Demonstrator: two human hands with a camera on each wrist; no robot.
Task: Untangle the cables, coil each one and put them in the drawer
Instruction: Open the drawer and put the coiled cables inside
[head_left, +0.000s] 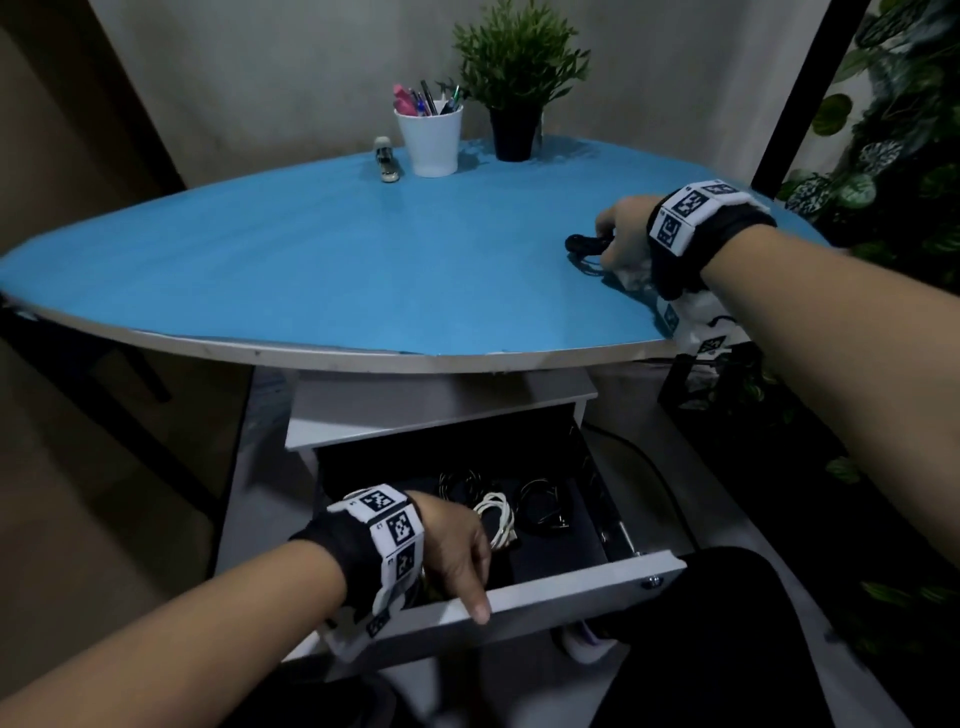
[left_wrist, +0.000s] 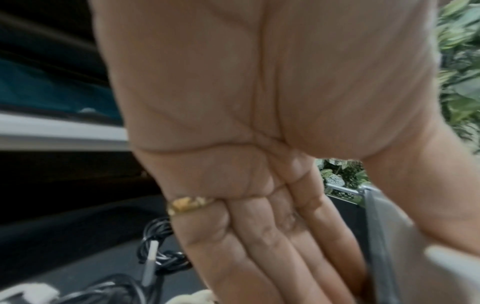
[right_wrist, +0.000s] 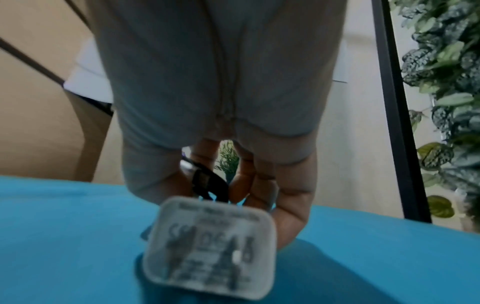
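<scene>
The white drawer (head_left: 571, 587) under the blue table (head_left: 311, 260) stands pulled out. Inside lie a coiled white cable (head_left: 496, 514) and coiled black cables (head_left: 540, 506) (left_wrist: 161, 257). My left hand (head_left: 467, 566) (left_wrist: 259, 226) holds the drawer's front panel, thumb outside and straight fingers inside. At the table's right side my right hand (head_left: 621, 234) (right_wrist: 233, 185) grips a black cable (head_left: 584, 243) (right_wrist: 207, 185). A white plug adapter (right_wrist: 207, 246) joined to that cable rests on the tabletop just under the palm.
A white cup of pens (head_left: 430, 135), a potted plant (head_left: 517, 88) and a stapler (head_left: 387, 158) stand at the table's far edge. Leafy plants (head_left: 883, 156) fill the right side. My dark-clothed leg (head_left: 727, 623) is beside the drawer's right corner.
</scene>
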